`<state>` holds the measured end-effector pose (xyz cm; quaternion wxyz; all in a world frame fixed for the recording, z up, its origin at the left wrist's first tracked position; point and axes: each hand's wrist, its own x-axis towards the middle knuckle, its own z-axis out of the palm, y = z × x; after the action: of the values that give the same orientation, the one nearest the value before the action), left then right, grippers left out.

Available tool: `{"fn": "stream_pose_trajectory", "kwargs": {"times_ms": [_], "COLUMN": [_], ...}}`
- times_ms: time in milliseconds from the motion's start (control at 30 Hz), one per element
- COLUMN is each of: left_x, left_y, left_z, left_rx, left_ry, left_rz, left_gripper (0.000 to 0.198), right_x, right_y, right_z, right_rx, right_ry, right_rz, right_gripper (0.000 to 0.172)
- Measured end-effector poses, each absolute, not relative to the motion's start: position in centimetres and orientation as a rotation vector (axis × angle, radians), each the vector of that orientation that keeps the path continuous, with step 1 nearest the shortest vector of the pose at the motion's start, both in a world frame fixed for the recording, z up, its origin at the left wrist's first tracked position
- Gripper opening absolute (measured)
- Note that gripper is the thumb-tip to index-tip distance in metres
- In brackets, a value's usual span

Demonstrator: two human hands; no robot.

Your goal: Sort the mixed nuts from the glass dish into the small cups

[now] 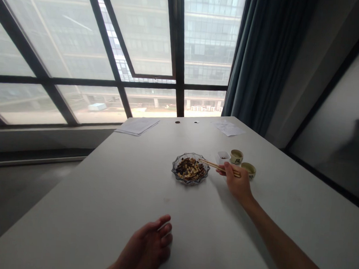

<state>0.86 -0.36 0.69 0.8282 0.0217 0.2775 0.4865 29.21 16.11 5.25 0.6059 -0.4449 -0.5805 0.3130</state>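
A faceted glass dish (190, 181) sits in the middle of the white table (103, 194), heaped with mixed nuts and dark dried fruit (191, 169). My right hand (236, 182) grips a pair of wooden chopsticks (214, 166), whose tips point left and end at the dish's right rim. Just beyond that hand stand a small white square cup (223, 156) and two small ceramic cups (236, 156) (248, 170) holding pale liquid. My left hand (145, 246) rests near the table's front edge, fingers apart, holding nothing.
Two sheets of paper (137, 126) (229, 128) lie at the table's far end, near two small dark holes. Beyond it stand a large dark-framed window (81, 43) and a blue-grey curtain (263, 62). The table's left edge drops to a grey floor (17, 205).
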Motion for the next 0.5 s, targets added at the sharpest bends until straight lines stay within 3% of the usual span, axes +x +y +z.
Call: {"fn": "stream_pose_trajectory", "kwargs": {"times_ms": [300,500], "left_x": [0.9,0.8], "left_y": [-0.3,-0.2], "left_z": [0.7,0.5], "left_rx": [0.05,0.053], "left_ry": [0.581,0.57], "left_rz": [1.027,1.027], "left_gripper": [0.029,0.029], "right_x": [33.1,36.1], "right_y": [16.6,18.0], "right_z": [9.7,9.6], "right_rx": [-1.041,-1.13], "right_ry": [-1.144,-1.064], "right_rz": [0.524,0.521], "right_gripper": [0.05,0.051]}}
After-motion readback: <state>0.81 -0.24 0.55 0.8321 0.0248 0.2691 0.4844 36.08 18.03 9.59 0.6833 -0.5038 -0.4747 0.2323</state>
